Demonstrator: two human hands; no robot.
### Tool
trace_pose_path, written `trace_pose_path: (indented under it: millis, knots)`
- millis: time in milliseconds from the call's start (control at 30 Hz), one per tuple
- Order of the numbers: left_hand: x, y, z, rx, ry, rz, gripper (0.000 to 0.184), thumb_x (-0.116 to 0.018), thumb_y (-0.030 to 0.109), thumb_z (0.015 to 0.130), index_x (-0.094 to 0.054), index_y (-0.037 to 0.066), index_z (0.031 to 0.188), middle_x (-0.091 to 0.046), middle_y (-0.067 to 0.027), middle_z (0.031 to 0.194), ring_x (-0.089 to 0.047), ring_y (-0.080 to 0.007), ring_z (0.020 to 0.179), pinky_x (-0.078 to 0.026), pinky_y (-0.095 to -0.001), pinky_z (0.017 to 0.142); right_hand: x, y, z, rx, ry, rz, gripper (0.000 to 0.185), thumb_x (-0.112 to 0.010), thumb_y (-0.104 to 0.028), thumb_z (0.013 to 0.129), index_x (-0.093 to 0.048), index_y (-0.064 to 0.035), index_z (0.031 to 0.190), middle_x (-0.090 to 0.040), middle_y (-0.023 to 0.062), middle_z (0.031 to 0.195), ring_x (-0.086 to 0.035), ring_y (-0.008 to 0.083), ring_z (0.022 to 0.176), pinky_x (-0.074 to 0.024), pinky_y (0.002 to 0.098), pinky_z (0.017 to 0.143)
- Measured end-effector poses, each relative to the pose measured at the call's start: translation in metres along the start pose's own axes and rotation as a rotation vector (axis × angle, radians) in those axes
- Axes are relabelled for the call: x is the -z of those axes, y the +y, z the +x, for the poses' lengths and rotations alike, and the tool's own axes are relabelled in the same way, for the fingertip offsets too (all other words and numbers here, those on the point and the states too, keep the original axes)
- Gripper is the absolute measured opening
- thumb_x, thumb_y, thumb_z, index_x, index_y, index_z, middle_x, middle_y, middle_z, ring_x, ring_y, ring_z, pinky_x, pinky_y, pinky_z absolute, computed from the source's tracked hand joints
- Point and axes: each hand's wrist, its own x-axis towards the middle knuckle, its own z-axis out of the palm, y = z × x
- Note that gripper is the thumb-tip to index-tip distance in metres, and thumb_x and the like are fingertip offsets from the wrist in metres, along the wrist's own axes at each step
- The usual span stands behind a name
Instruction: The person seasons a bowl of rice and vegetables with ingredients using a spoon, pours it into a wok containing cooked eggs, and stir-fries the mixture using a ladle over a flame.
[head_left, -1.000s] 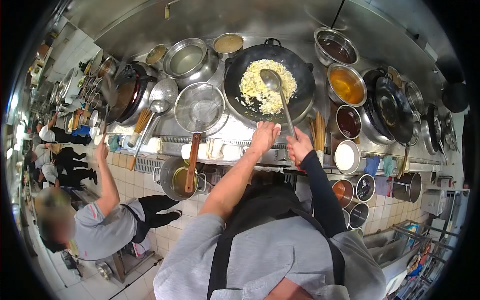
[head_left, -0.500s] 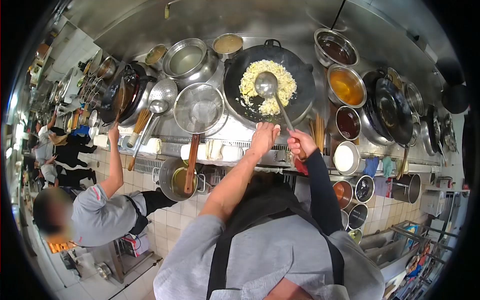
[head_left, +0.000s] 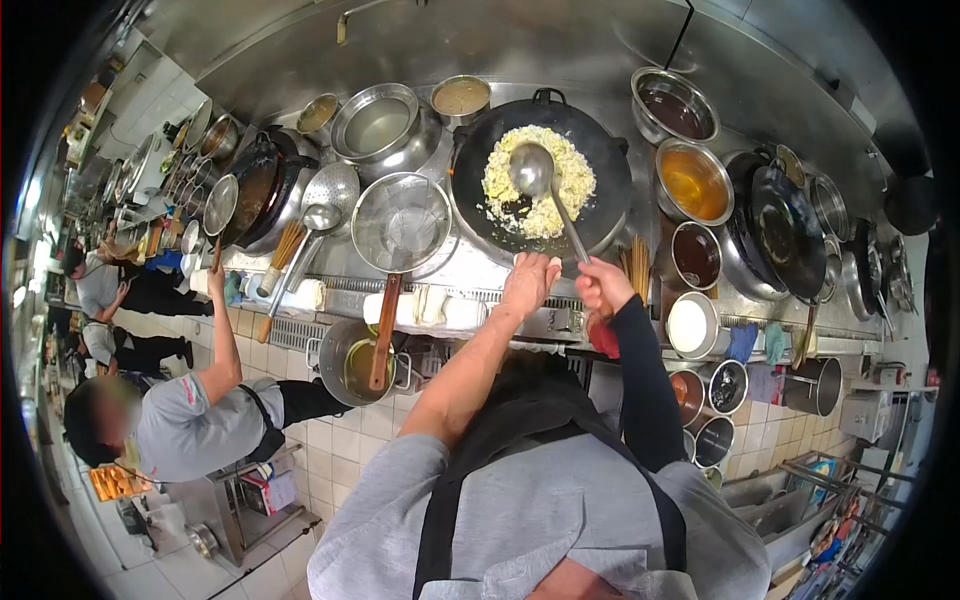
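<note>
A black wok (head_left: 610, 185) sits on the range in front of me, with chopped, yellow and white fried rice or egg (head_left: 570, 165) spread in its middle. My right hand (head_left: 604, 287) is wrapped around the handle of a steel ladle (head_left: 532, 170). The ladle's rounded bowl rests on the food, its back facing up. My left hand (head_left: 528, 286) is closed at the wok's near rim, where its fingers hide the handle; a small pale patch shows by the fingertips. Left of the wok, a wire-mesh strainer (head_left: 402, 220) lies with its wooden handle towards me.
Metal bowls of amber liquid (head_left: 693, 180) and dark sauce (head_left: 696, 253) stand on the right, beside a white-filled pot (head_left: 691, 325). A bamboo brush (head_left: 637, 268) lies near my right hand. At left, a co-worker (head_left: 200, 420) holds a strainer over another wok (head_left: 255, 190).
The ladle stays over the food with only a slight shift, and both my hands keep their grip. On the left, the co-worker's strainer has moved left and turned its round face towards me.
</note>
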Motion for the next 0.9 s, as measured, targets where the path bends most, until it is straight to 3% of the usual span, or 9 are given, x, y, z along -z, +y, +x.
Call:
trace_pose_path:
  millis: [67, 200, 267, 367, 600, 700, 767, 800, 900]
  knots:
    - [0.003, 0.002, -0.005, 0.011, -0.041, -0.02, 0.029, -0.06, 0.029, 0.106, -0.065, 0.001, 0.102, -0.066, -0.0193, 0.103, -0.058, -0.0427, 0.102, -0.049, -0.0503, 0.092, 0.014, -0.003, 0.019, -0.087, 0.001, 0.193, 0.021, -0.059, -0.012, 0.104, -0.057, -0.0134, 0.124, -0.047, -0.0018, 0.069, -0.037, 0.009, 0.045, -0.0302, 0.0295, 0.036]
    - [0.02, -0.004, -0.007, 0.013, -0.02, 0.0, 0.029, -0.06, 0.03, 0.106, -0.067, 0.002, 0.103, -0.067, -0.0181, 0.103, -0.057, -0.0415, 0.103, -0.049, -0.0486, 0.091, -0.002, -0.009, 0.003, 0.421, 0.409, -0.827, 0.041, -0.063, -0.016, 0.096, -0.055, -0.0075, 0.135, -0.068, 0.0193, 0.082, -0.067, 0.0283, 0.06, -0.0531, 0.0433, 0.052]
    - [0.023, -0.004, -0.012, 0.026, -0.01, 0.035, 0.027, -0.061, 0.029, 0.105, -0.069, 0.003, 0.106, -0.067, -0.0149, 0.107, -0.057, -0.0379, 0.11, -0.046, -0.052, 0.098, 0.006, -0.008, 0.041, 0.874, 0.47, -1.082, 0.05, -0.06, -0.019, 0.096, -0.051, -0.0057, 0.143, -0.069, 0.0341, 0.096, -0.065, 0.0552, 0.098, -0.0528, 0.0565, 0.088]
    - [0.03, 0.01, -0.017, 0.002, 0.107, 0.194, 0.022, -0.067, 0.028, 0.1, -0.069, 0.008, 0.109, -0.065, -0.0093, 0.116, -0.054, -0.0348, 0.12, -0.036, -0.0588, 0.108, -0.012, -0.001, 0.086, 0.575, 0.411, -1.035, 0.05, -0.059, -0.023, 0.101, -0.048, -0.0096, 0.147, -0.068, 0.0351, 0.098, -0.065, 0.0548, 0.097, -0.0521, 0.0585, 0.084]
    - [0.021, 0.013, -0.026, -0.042, 0.392, 0.113, 0.027, -0.078, 0.019, 0.091, -0.065, 0.009, 0.112, -0.062, -0.0108, 0.12, -0.054, -0.0371, 0.119, -0.042, -0.0528, 0.103, 0.059, 0.074, -0.015, 0.562, 0.018, -1.245, 0.059, -0.058, -0.023, 0.103, -0.04, -0.0166, 0.158, -0.071, 0.0316, 0.098, -0.068, 0.0517, 0.092, -0.0532, 0.0587, 0.081]
    - [0.02, 0.014, -0.025, -0.054, 0.411, 0.105, 0.027, -0.078, 0.018, 0.09, -0.065, 0.007, 0.111, -0.063, -0.0109, 0.117, -0.057, -0.0361, 0.115, -0.045, -0.0502, 0.1, 0.153, 0.079, -0.08, 0.624, 0.189, -1.506, 0.064, -0.061, -0.023, 0.101, -0.041, -0.0306, 0.161, -0.073, 0.025, 0.101, -0.071, 0.0458, 0.089, -0.0575, 0.0537, 0.078]
    - [0.021, 0.014, -0.025, -0.066, 0.384, 0.106, 0.025, -0.077, 0.019, 0.091, -0.065, 0.006, 0.109, -0.064, -0.0114, 0.114, -0.058, -0.036, 0.114, -0.045, -0.0505, 0.099, 0.208, 0.046, -0.115, 0.359, 0.332, -1.558, 0.066, -0.063, -0.019, 0.1, -0.043, -0.0362, 0.16, -0.074, 0.0214, 0.103, -0.072, 0.0434, 0.09, -0.0575, 0.0537, 0.078]
    - [0.022, 0.013, -0.024, -0.076, 0.361, 0.116, 0.024, -0.076, 0.019, 0.092, -0.065, 0.006, 0.108, -0.065, -0.0119, 0.112, -0.058, -0.0361, 0.113, -0.045, -0.0507, 0.099, 0.238, 0.033, -0.117, 0.626, 0.392, -1.625, 0.065, -0.062, -0.017, 0.099, -0.045, -0.0357, 0.159, -0.073, 0.0205, 0.099, -0.071, 0.0435, 0.089, -0.0567, 0.0549, 0.077]
    - [0.025, 0.013, -0.019, -0.006, 0.217, 0.096, 0.021, -0.073, 0.021, 0.095, -0.066, 0.004, 0.105, -0.067, -0.0142, 0.108, -0.059, -0.0377, 0.11, -0.047, -0.051, 0.096, 0.205, -0.019, -0.081, 0.543, 0.553, -1.563, 0.061, -0.062, -0.019, 0.097, -0.05, -0.0342, 0.156, -0.073, 0.0225, 0.102, -0.07, 0.0453, 0.092, -0.0559, 0.0537, 0.081]
